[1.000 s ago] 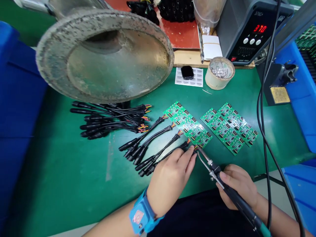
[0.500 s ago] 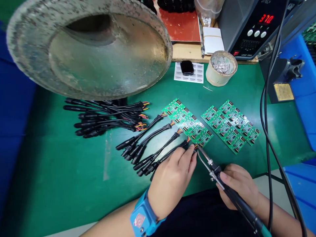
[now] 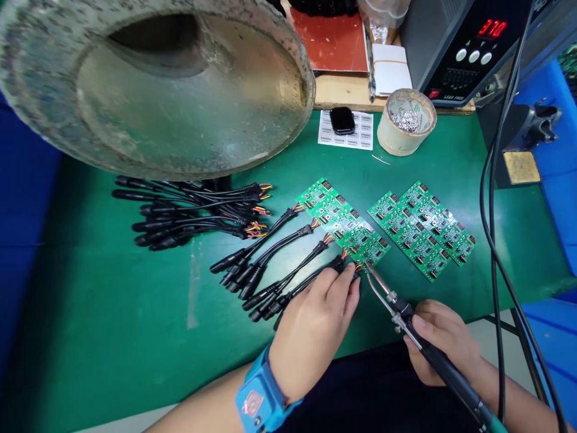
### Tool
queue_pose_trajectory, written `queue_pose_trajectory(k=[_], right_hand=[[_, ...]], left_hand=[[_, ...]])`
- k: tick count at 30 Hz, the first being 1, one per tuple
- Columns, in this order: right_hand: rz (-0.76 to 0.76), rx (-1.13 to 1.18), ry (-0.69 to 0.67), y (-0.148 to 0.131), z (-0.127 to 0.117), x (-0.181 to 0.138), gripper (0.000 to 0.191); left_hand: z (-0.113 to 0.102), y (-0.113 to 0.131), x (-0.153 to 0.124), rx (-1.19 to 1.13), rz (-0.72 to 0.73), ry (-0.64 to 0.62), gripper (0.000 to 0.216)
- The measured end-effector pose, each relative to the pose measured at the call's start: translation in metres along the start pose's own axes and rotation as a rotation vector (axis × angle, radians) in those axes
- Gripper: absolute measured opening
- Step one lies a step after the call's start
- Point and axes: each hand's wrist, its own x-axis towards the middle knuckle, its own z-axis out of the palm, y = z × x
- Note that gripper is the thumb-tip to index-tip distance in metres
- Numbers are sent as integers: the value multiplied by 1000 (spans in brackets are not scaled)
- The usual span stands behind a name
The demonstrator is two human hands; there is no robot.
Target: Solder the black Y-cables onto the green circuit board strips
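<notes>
My left hand (image 3: 315,325), with a blue wrist strap (image 3: 259,397), pinches the end of a black cable (image 3: 311,279) against the near corner of a strip of green circuit boards (image 3: 345,222). My right hand (image 3: 444,343) grips the black handle of a soldering iron (image 3: 406,313). The iron's metal tip touches the coloured wire ends at that same board corner. Three other black cables run from the strip's left edge toward the lower left.
A second panel of green boards (image 3: 421,228) lies to the right. A bundle of loose black cables (image 3: 193,213) sits under a large grey metal hood (image 3: 153,84). At the back stand a solder-scrap cup (image 3: 406,123), a soldering station reading 370 (image 3: 473,48) and an iron stand (image 3: 523,144).
The view has shifted slightly, so the hood fills more of the top left. Both hands stay at the board corner; the iron tip has edged a little to the right.
</notes>
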Motion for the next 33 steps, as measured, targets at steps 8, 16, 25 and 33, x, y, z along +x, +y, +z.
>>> queue_pose_trajectory(k=[8, 16, 25, 33], right_hand=[[-7, -21, -18, 0, 2, 3, 53], [-4, -8, -6, 1, 5, 2, 54], [-8, -20, -18, 0, 5, 0, 52], [7, -13, -14, -1, 5, 3, 50]], left_hand=[[-1, 1, 2, -10, -15, -3, 24], [-3, 0, 1, -28, -38, -26, 23], [-4, 1, 3, 10, -14, -22, 22], [-1, 0, 1, 114, 50, 2, 25]])
